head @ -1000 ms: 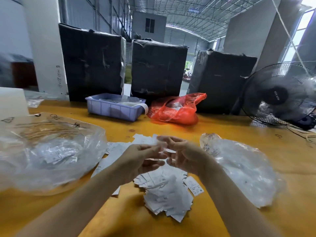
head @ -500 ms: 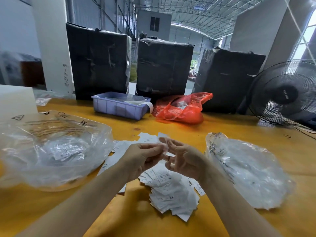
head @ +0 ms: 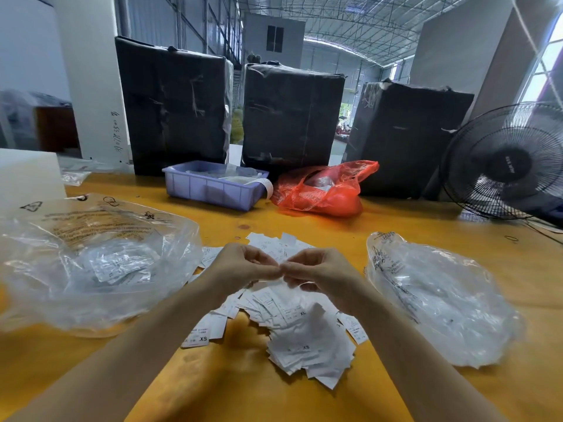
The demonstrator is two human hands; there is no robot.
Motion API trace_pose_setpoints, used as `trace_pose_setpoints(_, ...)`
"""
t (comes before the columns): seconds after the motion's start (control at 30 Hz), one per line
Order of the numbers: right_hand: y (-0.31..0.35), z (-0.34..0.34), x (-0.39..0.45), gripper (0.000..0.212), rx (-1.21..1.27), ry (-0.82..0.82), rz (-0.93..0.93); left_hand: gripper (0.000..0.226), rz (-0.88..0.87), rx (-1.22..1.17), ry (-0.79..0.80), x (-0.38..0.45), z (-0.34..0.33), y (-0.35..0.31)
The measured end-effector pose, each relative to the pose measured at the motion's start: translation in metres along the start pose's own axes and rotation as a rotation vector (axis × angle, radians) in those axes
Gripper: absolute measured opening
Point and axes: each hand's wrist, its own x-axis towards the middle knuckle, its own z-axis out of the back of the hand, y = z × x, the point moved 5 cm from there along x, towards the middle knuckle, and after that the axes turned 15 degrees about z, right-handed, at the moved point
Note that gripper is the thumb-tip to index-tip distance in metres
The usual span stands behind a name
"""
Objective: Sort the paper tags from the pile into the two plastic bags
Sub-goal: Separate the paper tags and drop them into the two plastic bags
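Note:
A pile of white paper tags (head: 300,333), printed with sizes such as XS and XL, lies on the yellow table (head: 304,226) in front of me. A clear plastic bag (head: 91,263) with some tags inside sits to the left of the pile. A second clear plastic bag (head: 438,303) sits to the right. My left hand (head: 240,266) and my right hand (head: 323,274) meet fingertip to fingertip just above the pile. Both pinch one small tag, which the fingers mostly hide.
At the back stand a purple tray (head: 210,191), a red plastic bag (head: 323,191) and three black wrapped boxes (head: 292,117). A black fan (head: 511,159) stands at the far right and a white box (head: 27,175) at the far left.
My fingertips have drawn closer together over the pile. The tag that showed beyond my fingers is now mostly hidden. Both bags lie as before.

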Motion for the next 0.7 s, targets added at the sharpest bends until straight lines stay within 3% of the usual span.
trace_pose_setpoints(0.13,-0.001,-0.002,0.0,0.014,0.005,0.053,-0.016,0.013,0.063,-0.279,0.039,0.001,0.0,0.002)
trace_pose_setpoints(0.23,-0.002,0.003,0.002,0.015,-0.146,0.007,0.015,0.01,0.079,-0.425,0.041,0.003,-0.001,0.002)
trace_pose_setpoints(0.3,-0.003,0.008,0.005,0.016,-0.369,-0.03,0.053,0.002,0.061,-0.411,-0.001,0.003,0.001,0.003)
trace_pose_setpoints(0.4,-0.013,-0.001,0.003,0.039,-0.657,0.112,-0.039,0.004,0.044,-0.309,-0.083,0.005,0.005,0.005)
trace_pose_setpoints(0.5,-0.022,-0.009,-0.001,0.06,-0.743,0.188,-0.139,0.005,0.056,-0.245,-0.117,0.005,0.006,0.009)
trace_pose_setpoints(0.7,-0.017,0.008,0.001,0.022,-0.689,0.029,-0.14,0.011,0.049,-0.222,-0.09,0.004,0.002,0.009)
